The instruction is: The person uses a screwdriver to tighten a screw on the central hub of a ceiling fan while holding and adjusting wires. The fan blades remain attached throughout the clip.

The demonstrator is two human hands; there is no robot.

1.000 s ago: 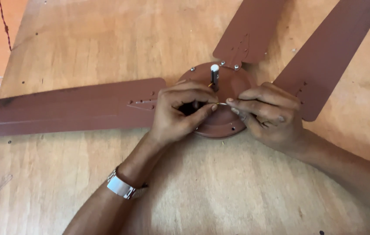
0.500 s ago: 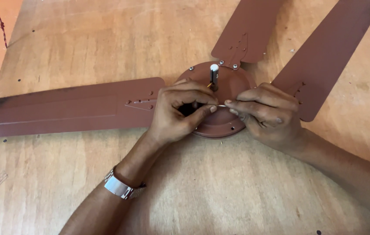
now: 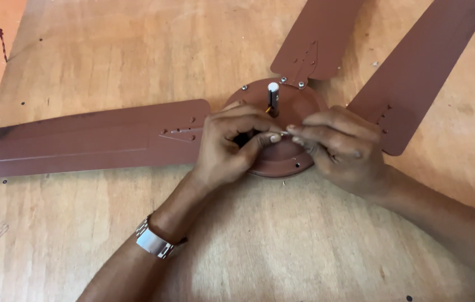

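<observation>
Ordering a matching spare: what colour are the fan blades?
Reddish brown, same as the round motor hub; the fan blades show best in the head view.

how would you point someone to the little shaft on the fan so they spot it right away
Find the brown fan lying flat on the wooden table, then the round hub where its blades meet. The shaft stands upright at the hub's centre, just above both hands' fingertips. It alone is dark with a white tip.

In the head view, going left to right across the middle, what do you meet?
Long left fan blade → left hand → grey shaft on the motor hub → right hand → right fan blade.
</observation>
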